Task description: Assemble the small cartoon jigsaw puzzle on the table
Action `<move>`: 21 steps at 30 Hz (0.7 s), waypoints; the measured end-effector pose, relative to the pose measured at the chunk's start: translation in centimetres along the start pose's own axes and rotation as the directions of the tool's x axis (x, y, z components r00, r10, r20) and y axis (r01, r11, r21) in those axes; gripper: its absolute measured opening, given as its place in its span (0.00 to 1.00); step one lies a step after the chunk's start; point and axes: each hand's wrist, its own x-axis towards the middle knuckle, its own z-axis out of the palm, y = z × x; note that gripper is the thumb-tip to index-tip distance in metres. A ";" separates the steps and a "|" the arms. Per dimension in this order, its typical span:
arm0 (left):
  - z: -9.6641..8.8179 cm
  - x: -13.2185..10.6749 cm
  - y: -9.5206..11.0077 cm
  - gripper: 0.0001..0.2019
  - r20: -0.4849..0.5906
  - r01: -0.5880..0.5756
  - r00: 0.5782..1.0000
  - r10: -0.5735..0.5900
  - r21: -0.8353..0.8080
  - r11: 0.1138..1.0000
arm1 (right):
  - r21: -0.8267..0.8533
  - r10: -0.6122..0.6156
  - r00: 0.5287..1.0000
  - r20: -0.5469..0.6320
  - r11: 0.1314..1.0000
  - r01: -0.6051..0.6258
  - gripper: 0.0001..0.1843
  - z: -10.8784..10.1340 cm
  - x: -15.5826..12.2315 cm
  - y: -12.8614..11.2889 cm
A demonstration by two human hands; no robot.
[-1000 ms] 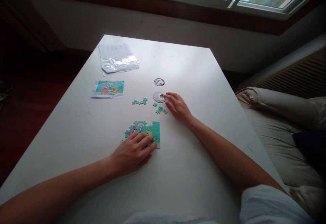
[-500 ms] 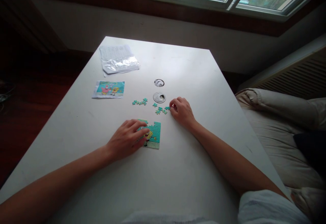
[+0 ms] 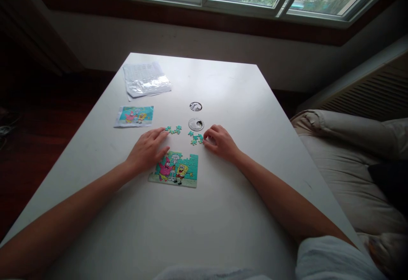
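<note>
A partly built cartoon jigsaw puzzle point(image 3: 178, 170) lies on the white table point(image 3: 223, 212) in front of me. My left hand point(image 3: 147, 148) rests flat just beyond the puzzle's upper left corner, fingers stretched toward a small cluster of loose teal pieces point(image 3: 174, 130). My right hand point(image 3: 219, 141) has its fingers curled and pinched at a second cluster of teal pieces point(image 3: 195, 137); whether it holds one I cannot make out.
A small reference picture point(image 3: 134, 115) lies at the left, and a clear plastic bag on paper point(image 3: 145, 80) sits further back. Two round lids point(image 3: 195, 123) point(image 3: 195, 106) lie behind the loose pieces. A cushioned seat point(image 3: 347, 144) stands right of the table.
My left hand lifted off the puzzle and slid up and left toward the loose pieces, uncovering the picture. My right hand drew back from the round lid and curled at the right cluster.
</note>
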 end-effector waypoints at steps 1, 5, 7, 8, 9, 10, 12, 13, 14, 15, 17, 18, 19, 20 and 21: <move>0.1 0.2 -0.1 0.24 -0.011 0.006 1.000 -0.006 -0.008 1.000 | -0.012 -0.009 1.000 0.016 1.000 0.009 0.04 -0.2 -0.1 -0.1; 0.5 0.9 -0.1 0.27 -0.007 -0.023 1.000 0.023 -0.021 1.000 | -0.025 -0.041 0.997 0.064 0.999 0.043 0.06 -0.5 -0.2 -0.5; 0.7 0.9 0.2 0.27 0.011 -0.062 0.998 0.063 -0.020 0.998 | -0.016 -0.053 0.996 0.072 0.998 0.055 0.04 -0.4 -0.2 -0.6; 0.7 0.9 0.4 0.27 0.017 -0.078 0.997 0.078 -0.023 0.997 | -0.011 -0.059 0.996 0.073 0.998 0.060 0.04 -0.3 -0.2 -0.6; 0.8 0.8 0.7 0.27 0.021 -0.088 0.996 0.088 -0.029 0.996 | -0.006 -0.064 0.995 0.073 0.998 0.064 0.04 -0.2 -0.1 -0.6; 0.8 0.7 1.0 0.26 0.021 -0.094 0.995 0.095 -0.037 0.995 | 0.000 -0.068 0.995 0.073 0.998 0.068 0.04 -0.2 -0.1 -0.6; 0.7 0.5 1.5 0.26 0.029 -0.110 0.993 0.112 -0.055 0.992 | 0.014 -0.078 0.994 0.080 0.997 0.077 0.05 0.0 0.0 -0.5; 0.7 0.4 1.7 0.26 0.034 -0.117 0.992 0.119 -0.064 0.991 | 0.022 -0.083 0.993 0.084 0.996 0.082 0.06 0.0 0.0 -0.5; 0.6 0.3 1.8 0.26 0.039 -0.121 0.992 0.124 -0.073 0.990 | 0.029 -0.089 0.992 0.087 0.996 0.087 0.07 0.1 0.1 -0.4; 0.6 0.2 1.9 0.26 0.039 -0.122 0.991 0.126 -0.082 0.989 | 0.034 -0.095 0.991 0.090 0.995 0.092 0.07 0.1 0.1 -0.4; 0.4 0.0 1.9 0.25 0.029 -0.121 0.992 0.125 -0.104 0.987 | 0.040 -0.101 0.991 0.084 0.994 0.098 0.08 0.1 0.1 -0.3; 0.3 -0.2 2.0 0.25 0.020 -0.123 0.992 0.127 -0.117 0.985 | 0.040 -0.099 0.992 0.078 0.995 0.096 0.09 0.0 0.1 -0.2; 0.2 -0.3 2.0 0.24 0.009 -0.130 0.991 0.133 -0.131 0.983 | 0.041 -0.092 0.993 0.072 0.995 0.089 0.09 0.0 0.1 -0.2; 0.1 -0.4 2.1 0.23 -0.001 -0.141 0.990 0.143 -0.145 0.979 | 0.041 -0.080 0.995 0.066 0.996 0.077 0.09 0.0 0.0 -0.2; 0.1 -0.5 2.2 0.21 -0.007 -0.158 0.987 0.159 -0.158 0.975 | 0.040 -0.066 0.996 0.061 0.997 0.063 0.09 -0.1 0.0 -0.2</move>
